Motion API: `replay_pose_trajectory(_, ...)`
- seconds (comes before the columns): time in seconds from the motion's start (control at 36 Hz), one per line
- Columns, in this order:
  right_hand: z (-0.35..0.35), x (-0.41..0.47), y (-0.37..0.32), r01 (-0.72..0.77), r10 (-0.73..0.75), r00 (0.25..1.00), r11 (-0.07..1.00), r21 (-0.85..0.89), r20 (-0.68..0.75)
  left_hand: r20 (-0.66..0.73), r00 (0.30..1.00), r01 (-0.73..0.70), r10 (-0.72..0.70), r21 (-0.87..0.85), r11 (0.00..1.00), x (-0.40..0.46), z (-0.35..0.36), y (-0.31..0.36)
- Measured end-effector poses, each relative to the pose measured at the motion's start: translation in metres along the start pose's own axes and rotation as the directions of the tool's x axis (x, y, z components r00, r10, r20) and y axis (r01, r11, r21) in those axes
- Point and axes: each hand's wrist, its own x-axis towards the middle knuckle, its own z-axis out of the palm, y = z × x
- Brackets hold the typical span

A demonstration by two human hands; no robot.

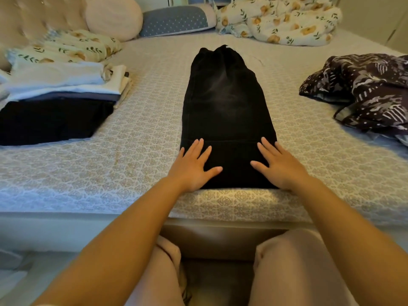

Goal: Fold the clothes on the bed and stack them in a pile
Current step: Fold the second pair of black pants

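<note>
A long black garment (pixel 225 102) lies flat down the middle of the bed (pixel 141 133), narrow end away from me, with a fold line across its near part. My left hand (pixel 194 166) presses flat on its near left corner, fingers straight and spread. My right hand (pixel 278 164) presses flat on its near right corner in the same way. At the left sits a pile of folded clothes (pixel 59 93), white and grey pieces over a black one. A crumpled dark patterned garment (pixel 364 89) lies at the right.
A floral folded cloth (pixel 68 46) and a round cream cushion (pixel 112 16) sit at the back left. A blue bolster (pixel 176 19) and a bunched floral blanket (pixel 280 21) lie along the back. The bed's front edge is just under my wrists.
</note>
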Motion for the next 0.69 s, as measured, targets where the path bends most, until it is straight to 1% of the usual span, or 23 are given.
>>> replay_pose_trajectory(0.06, 0.002, -0.004, 0.006, 0.014, -0.014, 1.000, 0.999, -0.035, 0.010, 0.019, 1.000, 0.003, -0.002, -0.021, 1.000, -0.006, 0.000, -0.003)
replay_pose_trajectory(0.14, 0.004, -0.014, 0.004, 0.043, -0.051, 0.996, 0.995, -0.090, -0.078, 0.046, 0.999, -0.018, 0.021, -0.073, 0.997, -0.018, -0.001, -0.008)
replay_pose_trajectory(0.22, 0.004, -0.031, 0.007, 0.167, -0.188, 0.973, 0.973, -0.161, -0.131, 0.050, 0.995, -0.081, 0.083, -0.043, 0.996, -0.029, -0.002, -0.015)
replay_pose_trajectory(0.28, 0.003, -0.040, 0.015, 0.219, -0.238, 0.965, 0.963, -0.158, -0.113, 0.013, 0.995, -0.103, 0.103, -0.011, 0.995, -0.037, -0.003, -0.021)
replay_pose_trajectory(0.36, -0.002, -0.045, 0.026, 0.251, -0.274, 0.953, 0.953, -0.167, -0.131, -0.102, 0.991, -0.083, 0.084, 0.010, 0.996, -0.045, -0.002, -0.036)
replay_pose_trajectory(0.44, -0.010, -0.042, 0.027, 0.242, -0.272, 0.956, 0.945, -0.222, -0.115, -0.200, 0.974, -0.089, 0.102, 0.073, 0.993, -0.051, 0.002, -0.041)
replay_pose_trajectory(0.5, -0.014, -0.040, 0.025, 0.230, -0.258, 0.960, 0.948, -0.221, -0.111, -0.244, 0.960, -0.120, 0.137, 0.085, 0.989, -0.051, 0.001, -0.037)
replay_pose_trajectory(0.53, -0.015, -0.038, 0.025, 0.219, -0.246, 0.959, 0.959, -0.180, -0.142, -0.251, 0.957, -0.130, 0.148, 0.087, 0.988, -0.050, -0.001, -0.036)
replay_pose_trajectory(0.56, -0.016, -0.037, 0.024, 0.195, -0.210, 0.961, 0.976, -0.093, -0.180, -0.257, 0.956, -0.130, 0.143, 0.067, 0.989, -0.049, -0.004, -0.036)
replay_pose_trajectory(0.58, -0.018, -0.036, 0.023, 0.165, -0.156, 0.965, 0.986, 0.027, -0.210, -0.262, 0.957, -0.125, 0.124, 0.012, 0.992, -0.048, -0.009, -0.036)
replay_pose_trajectory(0.64, -0.024, -0.036, 0.021, 0.116, -0.059, 0.972, 0.963, 0.244, -0.229, -0.269, 0.960, -0.124, 0.078, -0.159, 0.979, -0.046, -0.022, -0.038)
replay_pose_trajectory(0.67, -0.028, -0.036, 0.021, 0.106, -0.036, 0.974, 0.943, 0.314, -0.222, -0.260, 0.963, -0.132, 0.068, -0.236, 0.963, -0.044, -0.029, -0.038)
replay_pose_trajectory(0.69, -0.033, -0.036, 0.022, 0.109, -0.036, 0.977, 0.931, 0.348, -0.209, -0.237, 0.969, -0.144, 0.076, -0.285, 0.948, -0.043, -0.037, -0.038)
